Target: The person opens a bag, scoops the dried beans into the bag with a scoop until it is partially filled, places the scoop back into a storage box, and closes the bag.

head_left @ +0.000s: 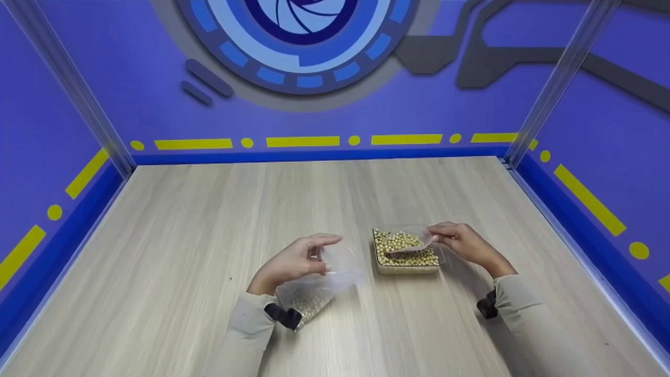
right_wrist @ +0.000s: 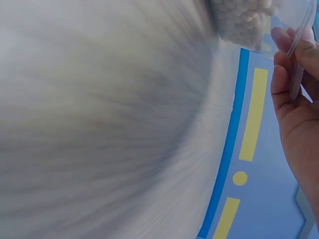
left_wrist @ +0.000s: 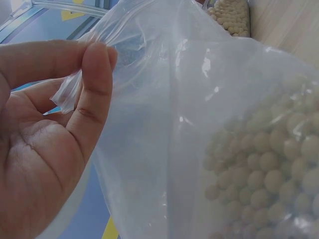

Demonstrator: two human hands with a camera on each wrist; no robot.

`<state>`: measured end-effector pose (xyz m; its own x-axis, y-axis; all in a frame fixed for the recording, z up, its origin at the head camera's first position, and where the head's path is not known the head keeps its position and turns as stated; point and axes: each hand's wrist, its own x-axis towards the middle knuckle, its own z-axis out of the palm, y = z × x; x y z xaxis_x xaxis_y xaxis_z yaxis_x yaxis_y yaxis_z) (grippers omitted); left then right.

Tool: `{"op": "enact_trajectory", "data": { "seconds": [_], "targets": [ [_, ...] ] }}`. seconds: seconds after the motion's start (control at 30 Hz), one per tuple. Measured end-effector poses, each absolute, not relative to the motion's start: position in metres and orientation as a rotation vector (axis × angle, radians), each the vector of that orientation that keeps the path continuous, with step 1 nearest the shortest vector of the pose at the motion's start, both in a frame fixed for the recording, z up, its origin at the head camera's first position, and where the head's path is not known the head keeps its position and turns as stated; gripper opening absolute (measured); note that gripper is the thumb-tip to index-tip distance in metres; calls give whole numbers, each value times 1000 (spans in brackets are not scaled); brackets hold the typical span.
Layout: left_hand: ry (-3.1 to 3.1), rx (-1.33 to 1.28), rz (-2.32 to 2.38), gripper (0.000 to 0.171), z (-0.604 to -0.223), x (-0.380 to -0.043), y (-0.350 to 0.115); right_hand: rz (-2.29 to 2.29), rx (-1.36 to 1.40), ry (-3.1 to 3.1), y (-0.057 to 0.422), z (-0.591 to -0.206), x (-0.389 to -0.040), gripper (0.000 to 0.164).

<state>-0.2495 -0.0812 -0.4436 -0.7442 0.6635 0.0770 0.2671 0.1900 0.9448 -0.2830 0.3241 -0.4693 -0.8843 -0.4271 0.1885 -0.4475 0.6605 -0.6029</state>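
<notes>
A clear zip bag (head_left: 343, 272) with pale round beans (left_wrist: 264, 169) in its lower part is pinched at the mouth by my left hand (head_left: 296, 262), between thumb and fingers. In the left wrist view the bag's plastic bunches at the fingertips. To the right stands a clear square container (head_left: 408, 270) filled with yellowish beans (head_left: 398, 241). My right hand (head_left: 466, 243) grips the handle of a translucent scoop (head_left: 419, 247), whose bowl dips into those beans. The right wrist view shows the handle running between the right thumb and fingers; much of the scoop lies out of frame there.
The wood-grain table (head_left: 230, 220) is enclosed by blue printed walls (head_left: 324, 123) at the back and both sides. Metal posts (head_left: 560, 84) stand in the corners. Black bands (head_left: 282, 316) sit on both sleeved wrists.
</notes>
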Motion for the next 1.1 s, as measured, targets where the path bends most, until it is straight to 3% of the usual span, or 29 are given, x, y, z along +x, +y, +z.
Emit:
{"op": "enact_trajectory", "data": {
  "seconds": [1.1],
  "targets": [
    [2118,878,1579,61,-442,-250,-82,1156,726,-2775,324,-471,-280,30]
  ]
}}
